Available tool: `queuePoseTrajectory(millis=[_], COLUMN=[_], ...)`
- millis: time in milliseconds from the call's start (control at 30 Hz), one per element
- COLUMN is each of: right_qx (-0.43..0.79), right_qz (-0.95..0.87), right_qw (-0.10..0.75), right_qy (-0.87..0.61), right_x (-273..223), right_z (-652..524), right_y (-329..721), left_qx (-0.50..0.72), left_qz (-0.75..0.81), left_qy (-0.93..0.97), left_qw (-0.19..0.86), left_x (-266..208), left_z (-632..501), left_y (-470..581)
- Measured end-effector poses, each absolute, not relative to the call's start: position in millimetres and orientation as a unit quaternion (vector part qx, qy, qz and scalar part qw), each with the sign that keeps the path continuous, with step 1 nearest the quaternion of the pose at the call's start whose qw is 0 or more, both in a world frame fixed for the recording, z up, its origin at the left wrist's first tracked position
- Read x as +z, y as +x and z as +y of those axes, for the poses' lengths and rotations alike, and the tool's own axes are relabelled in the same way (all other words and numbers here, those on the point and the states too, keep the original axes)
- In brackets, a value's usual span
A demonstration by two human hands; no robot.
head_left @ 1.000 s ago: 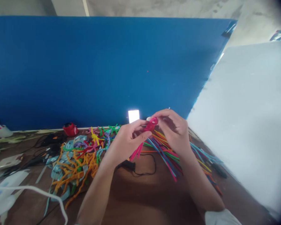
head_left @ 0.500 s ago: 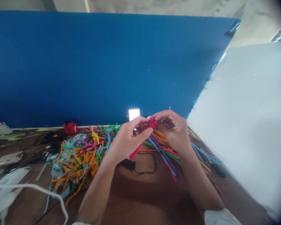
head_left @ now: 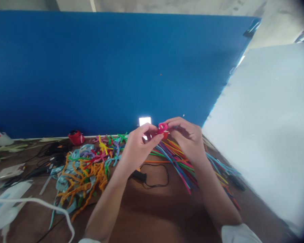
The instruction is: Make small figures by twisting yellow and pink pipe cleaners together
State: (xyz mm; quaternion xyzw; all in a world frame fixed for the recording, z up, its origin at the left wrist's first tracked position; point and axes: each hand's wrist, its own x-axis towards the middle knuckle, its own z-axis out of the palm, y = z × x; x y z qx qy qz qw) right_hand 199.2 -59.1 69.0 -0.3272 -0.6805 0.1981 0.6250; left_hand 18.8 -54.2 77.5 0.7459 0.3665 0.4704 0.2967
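A pink pipe cleaner [head_left: 162, 127], bent into a small loop, is held up between both hands above the table. My left hand [head_left: 143, 141] pinches it from the left with thumb and fingers. From the other side, my right hand [head_left: 188, 136] grips it at the fingertips, though the exact contact is partly hidden. Beneath my hands lies a spread of straight, many-coloured pipe cleaners [head_left: 177, 165]. To the left is a heap of bent orange pipe cleaners [head_left: 88, 182] tangled with light blue strips.
A lit screen [head_left: 145, 122] stands against the blue partition [head_left: 131, 74]. A black cable [head_left: 157, 186] loops on the brown table [head_left: 147, 216]. At the left are a red round object [head_left: 76, 137], a white power strip [head_left: 10, 199] and a white cord [head_left: 40, 201]. A white panel [head_left: 268, 128] borders the right.
The pink pipe cleaner has turned in my fingers, so its loop now shows open toward me. The pink length hanging below my left hand no longer shows. Both hands stay in nearly the same place.
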Motion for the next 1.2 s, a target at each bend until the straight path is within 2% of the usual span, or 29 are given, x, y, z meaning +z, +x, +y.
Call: queuePoseTrajectory(millis=[167,333,533,700,867,1033,1200], right_qx=[0.218,0.236,0.215,0.121,0.056,0.040,0.044], right_qz=[-0.689,-0.672,-0.694,-0.745,-0.779,-0.793,-0.784], right_qw=[0.587,0.585,0.561,0.531,0.506,0.492,0.506], right_qy=[-0.365,-0.388,-0.398,-0.386,-0.366,-0.357,-0.357], right_x=[70,68,69,71,70,68,67], right_z=[-61,-58,-59,-58,-56,-53,-52], right_y=[197,194,198,200,205,205,201], left_qx=[0.480,0.467,0.489,0.473,0.456,0.432,0.465], left_qz=[0.397,0.396,0.374,0.348,0.326,0.344,0.343], left_qy=[0.757,0.779,0.774,0.791,0.817,0.821,0.797], left_qw=[0.200,0.136,0.148,0.170,0.137,0.143,0.177], left_x=[76,76,78,79,82,82,80], left_z=[-53,-53,-54,-54,-55,-55,-51], left_y=[21,23,23,22,21,21,17])
